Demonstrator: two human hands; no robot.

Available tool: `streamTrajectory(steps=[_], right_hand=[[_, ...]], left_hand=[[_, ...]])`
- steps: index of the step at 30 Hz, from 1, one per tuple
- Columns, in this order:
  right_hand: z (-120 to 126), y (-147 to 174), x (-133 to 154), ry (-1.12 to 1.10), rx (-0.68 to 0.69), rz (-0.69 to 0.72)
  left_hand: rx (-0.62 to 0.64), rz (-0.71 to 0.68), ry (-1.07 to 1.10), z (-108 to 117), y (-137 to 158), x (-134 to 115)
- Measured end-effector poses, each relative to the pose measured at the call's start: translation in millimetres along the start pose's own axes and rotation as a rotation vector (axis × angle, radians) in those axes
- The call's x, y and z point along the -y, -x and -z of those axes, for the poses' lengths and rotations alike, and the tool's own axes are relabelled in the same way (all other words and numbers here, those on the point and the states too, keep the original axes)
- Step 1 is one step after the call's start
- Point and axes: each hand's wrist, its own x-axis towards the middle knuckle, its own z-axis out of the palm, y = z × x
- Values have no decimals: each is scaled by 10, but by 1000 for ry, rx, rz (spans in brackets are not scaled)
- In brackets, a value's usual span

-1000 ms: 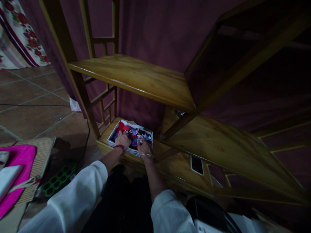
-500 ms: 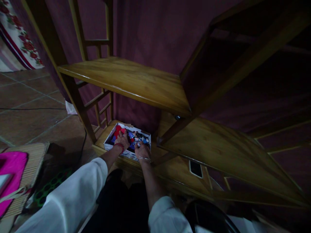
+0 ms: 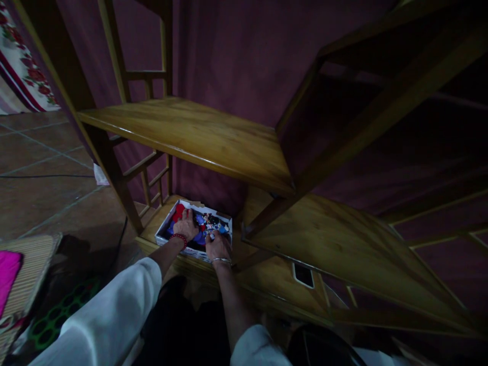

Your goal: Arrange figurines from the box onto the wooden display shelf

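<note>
A shallow white cardboard box point(image 3: 160, 238) stands on the low wooden shelf, filled with small things. My left hand point(image 3: 185, 227), with a red bead bracelet at the wrist, lies over its left half with fingers stretched out on the contents. Just beyond those fingers are red pieces point(image 3: 178, 211), with blue-purple pieces point(image 3: 200, 237) beside the palm. At the box's front right is my right hand point(image 3: 219, 247), wearing a silver bracelet, its fingers bent inward around something small and pale that I cannot make out. Mixed small black, white and blue pieces point(image 3: 213, 223) lie behind it.
Above the box juts a wooden shelf board point(image 3: 190, 134); a slanting post point(image 3: 267, 213) rises to its right. A white-edged phone-like object point(image 3: 304, 275) lies on the lower shelf. At left are a woven mat point(image 3: 34, 269) with pink cloth point(image 3: 8, 272) and a green object with round holes point(image 3: 57, 310).
The view has shifted slightly, so the shelf and box appear farther left and a little lower. Both hands stay in the box; the left hand's fingers have moved slightly over the red pieces.
</note>
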Motion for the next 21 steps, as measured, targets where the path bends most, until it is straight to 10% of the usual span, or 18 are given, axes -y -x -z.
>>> streamTrajectory(steps=[21], right_hand=[[1,28,-45,-89,-13,54]], left_hand=[[-33,52,27,128,45,31]])
